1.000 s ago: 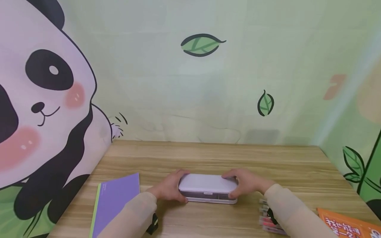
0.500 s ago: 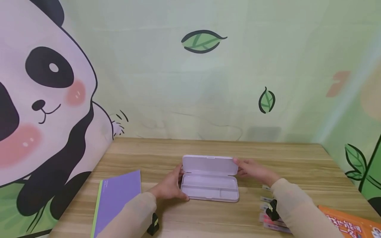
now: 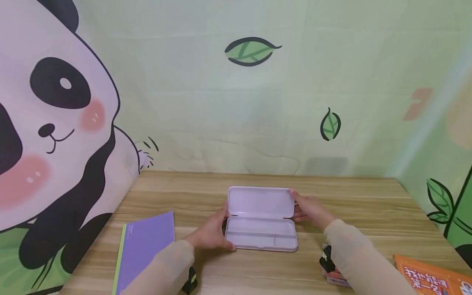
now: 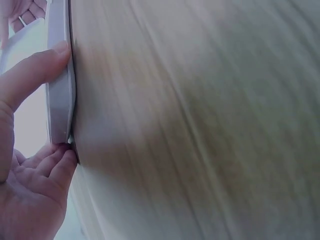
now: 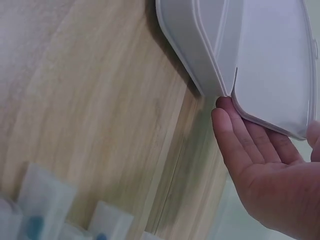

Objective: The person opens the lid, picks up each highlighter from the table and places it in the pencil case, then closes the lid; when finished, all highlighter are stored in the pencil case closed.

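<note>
A white pencil case [image 3: 252, 226] lies opened up in the middle of the table, its lid [image 3: 261, 201] tipped up and back. Low dividers split the bare base into compartments. My left hand [image 3: 210, 231] grips the case's left end, thumb at the front corner and fingers at the rear one; the left wrist view shows the thumb [image 4: 55, 55] on the side wall. With my right hand [image 3: 313, 211] I hold the right edge of the lid, thumb on its upper corner. In the right wrist view, fingers [image 5: 250, 142] reach behind the lid by the hinge.
A purple notebook [image 3: 149, 243] with a green spine lies at left. Several pens in clear sleeves [image 5: 45, 200] sit under my right forearm. An orange book [image 3: 427, 272] with white lettering is at the front right. A panda-printed backdrop [image 3: 191, 102] stands behind the wooden table [image 3: 206, 188].
The lid went from lowered to tipped up and back, raised by my right hand, which moved from the case's right end to the lid's edge. My left hand kept its grip on the left end.
</note>
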Motion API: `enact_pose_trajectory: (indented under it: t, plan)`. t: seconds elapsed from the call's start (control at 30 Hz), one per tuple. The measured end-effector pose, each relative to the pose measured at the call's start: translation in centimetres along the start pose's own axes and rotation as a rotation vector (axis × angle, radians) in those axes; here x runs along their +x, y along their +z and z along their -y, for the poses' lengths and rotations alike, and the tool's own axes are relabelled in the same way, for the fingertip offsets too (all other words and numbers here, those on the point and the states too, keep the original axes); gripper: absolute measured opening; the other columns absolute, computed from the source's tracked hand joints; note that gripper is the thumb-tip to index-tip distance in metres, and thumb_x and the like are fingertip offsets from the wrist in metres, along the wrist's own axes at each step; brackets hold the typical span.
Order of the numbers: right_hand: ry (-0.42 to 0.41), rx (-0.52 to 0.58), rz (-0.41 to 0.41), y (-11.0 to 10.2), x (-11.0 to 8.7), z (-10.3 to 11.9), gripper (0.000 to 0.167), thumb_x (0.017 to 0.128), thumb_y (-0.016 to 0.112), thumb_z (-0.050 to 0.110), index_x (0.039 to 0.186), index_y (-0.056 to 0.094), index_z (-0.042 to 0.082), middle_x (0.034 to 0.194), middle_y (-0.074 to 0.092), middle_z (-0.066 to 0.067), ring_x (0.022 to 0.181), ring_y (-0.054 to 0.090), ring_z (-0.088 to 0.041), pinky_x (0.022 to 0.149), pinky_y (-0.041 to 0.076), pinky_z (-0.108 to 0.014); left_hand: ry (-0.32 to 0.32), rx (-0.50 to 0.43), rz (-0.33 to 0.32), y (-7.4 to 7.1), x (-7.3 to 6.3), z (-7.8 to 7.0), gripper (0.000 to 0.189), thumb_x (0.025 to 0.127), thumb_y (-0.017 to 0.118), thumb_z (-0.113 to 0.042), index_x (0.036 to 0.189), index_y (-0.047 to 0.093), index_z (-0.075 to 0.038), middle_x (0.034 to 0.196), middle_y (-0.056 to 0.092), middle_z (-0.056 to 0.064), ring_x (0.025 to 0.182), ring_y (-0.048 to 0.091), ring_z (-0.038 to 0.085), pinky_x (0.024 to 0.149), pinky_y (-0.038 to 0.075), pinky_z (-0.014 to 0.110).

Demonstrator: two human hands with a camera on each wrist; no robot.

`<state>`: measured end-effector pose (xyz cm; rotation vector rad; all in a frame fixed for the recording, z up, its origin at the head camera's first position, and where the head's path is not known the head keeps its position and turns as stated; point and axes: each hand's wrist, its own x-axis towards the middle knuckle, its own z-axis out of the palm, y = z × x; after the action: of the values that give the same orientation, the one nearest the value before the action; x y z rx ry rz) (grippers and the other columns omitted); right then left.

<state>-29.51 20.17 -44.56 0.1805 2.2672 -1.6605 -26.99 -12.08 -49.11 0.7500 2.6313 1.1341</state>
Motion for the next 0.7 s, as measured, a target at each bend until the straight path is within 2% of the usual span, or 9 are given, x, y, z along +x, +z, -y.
enact_pose_trajectory:
  t: [0.13, 0.33, 0.47, 0.57, 0.7]
  plan:
    - [0.020, 0.013, -0.035, 0.3, 0.2, 0.0, 0.072, 0.100, 0.040, 0.052, 0.126, 0.049, -0.015, 0.086, 0.068, -0.015, 0.069, 0.063, -0.016, 0.064, 0.056, -0.030, -0.012, 0.019, 0.004, 0.1, 0.0, -0.2, 0.141, 0.055, 0.094, -0.029, 0.150, -0.002, 0.010, 0.117, 0.058, 0.003, 0.116, 0.051, 0.019, 0.110, 0.035, 0.043]
    - [0.017, 0.019, -0.037, 0.3, 0.3, -0.2, 0.072, 0.100, 0.039, 0.051, 0.129, 0.048, -0.015, 0.091, 0.069, -0.018, 0.073, 0.065, -0.015, 0.068, 0.056, -0.030, -0.028, 0.034, 0.003, 0.1, 0.0, -0.4, 0.140, 0.056, 0.094, -0.029, 0.150, -0.003, 0.010, 0.118, 0.058, 0.006, 0.117, 0.050, 0.020, 0.111, 0.033, 0.044]
    - [-0.018, 0.015, -0.028, 0.1, 0.0, -0.3, 0.071, 0.101, 0.040, 0.048, 0.135, 0.044, -0.014, 0.107, 0.066, -0.027, 0.083, 0.066, -0.019, 0.075, 0.056, -0.033, -0.040, 0.046, 0.004, 0.3, 0.0, -0.5, 0.140, 0.057, 0.093, -0.030, 0.150, -0.003, 0.009, 0.117, 0.058, 0.006, 0.114, 0.051, 0.020, 0.110, 0.035, 0.043]
    - [-0.058, -0.025, -0.012, -0.3, -0.5, -0.2, 0.070, 0.102, 0.040, 0.046, 0.139, 0.039, -0.014, 0.122, 0.059, -0.033, 0.096, 0.067, -0.029, 0.085, 0.055, -0.040, -0.038, 0.034, -0.001, 0.4, 0.0, -0.4, 0.140, 0.057, 0.093, -0.030, 0.151, -0.003, 0.009, 0.117, 0.058, 0.006, 0.115, 0.050, 0.020, 0.110, 0.034, 0.044]
    - [-0.121, -0.071, -0.017, -1.2, -1.4, -0.2, 0.066, 0.102, 0.042, 0.042, 0.138, 0.040, -0.014, 0.129, 0.054, -0.035, 0.110, 0.062, -0.041, 0.092, 0.051, -0.047, -0.026, 0.005, -0.009, 0.3, 0.0, -0.4, 0.140, 0.056, 0.094, -0.028, 0.151, -0.003, 0.008, 0.121, 0.056, 0.008, 0.118, 0.049, 0.022, 0.111, 0.032, 0.046]
